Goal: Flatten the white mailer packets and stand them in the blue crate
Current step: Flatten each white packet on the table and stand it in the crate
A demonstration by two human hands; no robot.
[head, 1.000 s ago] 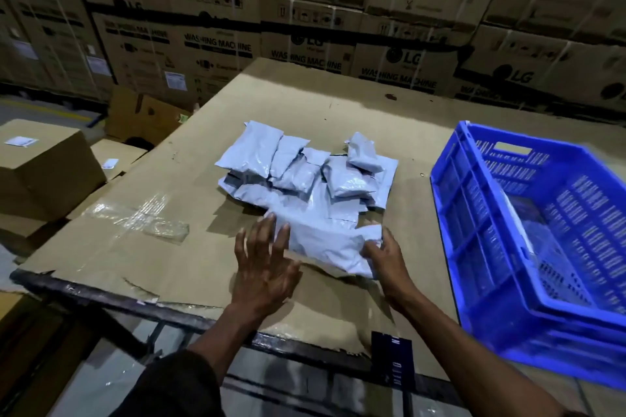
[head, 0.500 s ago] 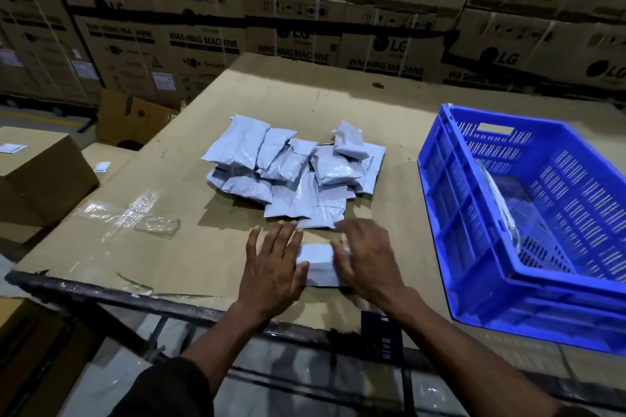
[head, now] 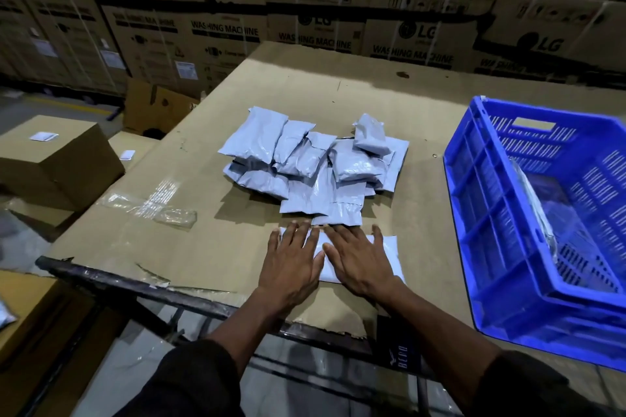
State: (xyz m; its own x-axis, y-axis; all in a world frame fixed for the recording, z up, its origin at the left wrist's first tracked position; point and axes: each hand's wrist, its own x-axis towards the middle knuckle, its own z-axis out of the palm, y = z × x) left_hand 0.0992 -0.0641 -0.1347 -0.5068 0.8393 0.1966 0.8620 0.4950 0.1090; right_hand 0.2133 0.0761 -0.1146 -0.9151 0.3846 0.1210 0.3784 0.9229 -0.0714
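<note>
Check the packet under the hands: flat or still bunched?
Flat. The packet lies spread on the cardboard tabletop, with the left hand and right hand pressing it, fingers straight.

mailer packets [head: 315,162]: glossy plastic film | crate [head: 508,274]: moulded plastic | tabletop [head: 338,85]: matt cardboard

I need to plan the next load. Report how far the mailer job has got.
Done: at least one packet already stands against the near left wall of the blue crate. In hand: the left hand and right hand press flat on one white mailer at the table's near edge. Left: the pile of mailers behind it, a dozen or so, still unflattened.
</note>
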